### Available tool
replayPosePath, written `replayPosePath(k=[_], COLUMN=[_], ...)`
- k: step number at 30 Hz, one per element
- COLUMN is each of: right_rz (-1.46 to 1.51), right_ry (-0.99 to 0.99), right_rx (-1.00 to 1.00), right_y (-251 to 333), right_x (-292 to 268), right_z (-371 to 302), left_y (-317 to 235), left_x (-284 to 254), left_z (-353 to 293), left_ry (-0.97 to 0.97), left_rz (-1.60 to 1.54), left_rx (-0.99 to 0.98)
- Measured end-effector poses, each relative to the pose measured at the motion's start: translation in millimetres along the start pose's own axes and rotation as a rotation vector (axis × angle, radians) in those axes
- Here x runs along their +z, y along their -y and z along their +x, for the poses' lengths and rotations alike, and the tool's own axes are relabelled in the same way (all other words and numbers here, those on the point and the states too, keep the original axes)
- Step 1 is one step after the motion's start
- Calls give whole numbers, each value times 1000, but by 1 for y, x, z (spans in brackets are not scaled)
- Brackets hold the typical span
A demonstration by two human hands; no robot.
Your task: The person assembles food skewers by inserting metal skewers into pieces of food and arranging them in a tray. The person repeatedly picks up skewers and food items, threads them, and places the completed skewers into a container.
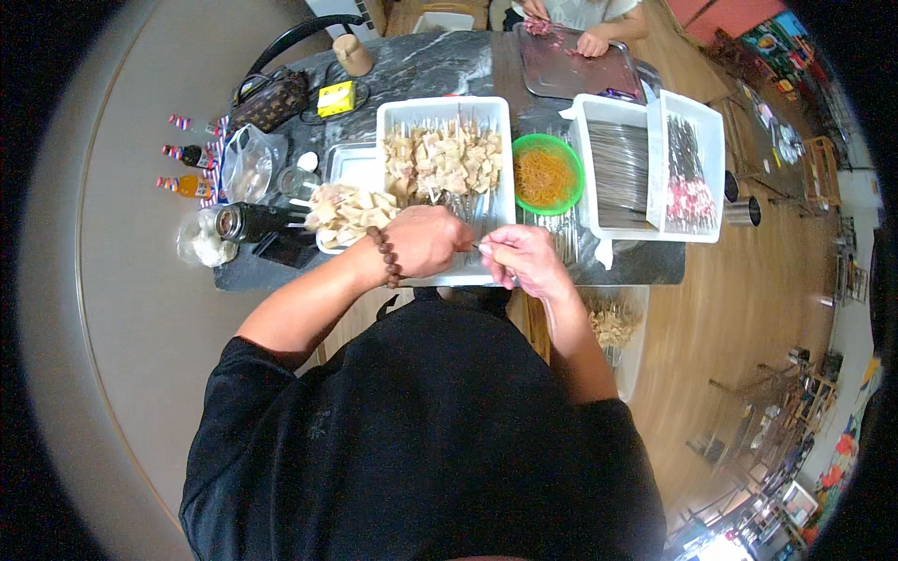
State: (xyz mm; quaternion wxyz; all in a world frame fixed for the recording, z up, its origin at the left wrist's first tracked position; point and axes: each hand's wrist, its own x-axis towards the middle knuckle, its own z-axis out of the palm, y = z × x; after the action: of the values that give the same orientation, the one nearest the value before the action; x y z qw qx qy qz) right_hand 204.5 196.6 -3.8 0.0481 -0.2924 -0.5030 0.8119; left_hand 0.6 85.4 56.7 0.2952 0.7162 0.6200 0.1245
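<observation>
My left hand (432,240), with a brown bead bracelet at the wrist, is closed over the near end of a white tray (503,140). Skewers of pale, folded food pieces (444,159) lie in that tray, their thin sticks pointing toward me. Just to the right, my right hand (527,259) pinches its thumb and fingers together. A thin dark stick end shows between the two hands; what the left fist holds is hidden. Beside my left forearm, a smaller tray holds a pile of pale, folded food pieces (351,213).
Right of the tray stand a green bowl (580,168) of orange rubber bands and white bins of bare skewers (617,168) and red-and-white skewers (690,201). A dark bottle (253,222) and clear bag (251,164) sit left. Across the table, another person's hands work over a metal tray (571,79).
</observation>
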Motion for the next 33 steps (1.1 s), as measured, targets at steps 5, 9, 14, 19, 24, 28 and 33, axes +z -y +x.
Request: replayPosePath(k=[5,9,14,19,24,28,33], right_rz=[305,-114,-802,11,364,5,466], right_ry=[112,-165,-238,-384,-433,-234,-299], right_rx=[-72,-386,-1156,-325,-72,-161,313], right_y=[-6,-4,39,-3,11,35,-57], right_x=[20,48,87,53,-8,51,3], right_z=[5,0,-33,-9,13,-23,27], left_y=[7,19,21,-10,-22,4,-21], left_x=[-18,-30,-53,-58,-28,2,-14], left_z=[3,15,21,11,-3,1,-1], left_ry=[43,-210,-128,-226,-188,-57,-189], left_rz=[-320,-386,-1200,-759,279,474,331], left_rx=[-97,-43,-391,-286,-20,-164,-73])
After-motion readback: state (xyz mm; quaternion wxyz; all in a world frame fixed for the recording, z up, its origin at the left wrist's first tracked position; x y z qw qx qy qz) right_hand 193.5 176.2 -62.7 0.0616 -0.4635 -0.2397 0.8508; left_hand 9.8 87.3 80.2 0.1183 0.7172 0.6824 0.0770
